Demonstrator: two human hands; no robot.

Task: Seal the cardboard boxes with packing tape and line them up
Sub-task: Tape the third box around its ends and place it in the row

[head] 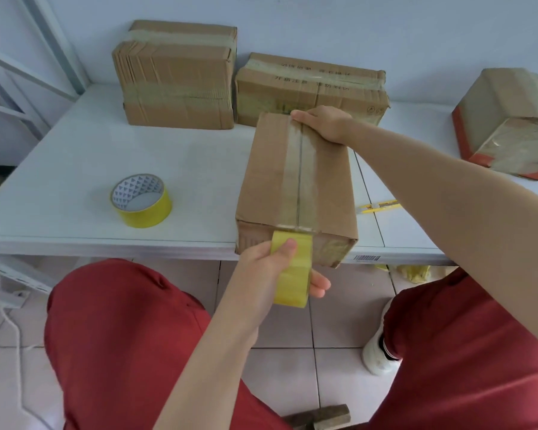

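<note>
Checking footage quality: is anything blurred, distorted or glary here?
Head view: soft, even light, only faint shadows; wide-angle stretching toward the edges; pale sheen on the taped seam of the box; the tape roll in the left hand looks slightly soft.

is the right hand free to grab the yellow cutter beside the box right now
Probably not at once: the right hand grips the far end of the box. The cutter lies close, right of the box, nothing blocking it.

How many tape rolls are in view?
2. One roll lies on the table, left of the box being taped. The other roll is gripped in the left hand at the box's near end. Boxes could hide more.
</note>
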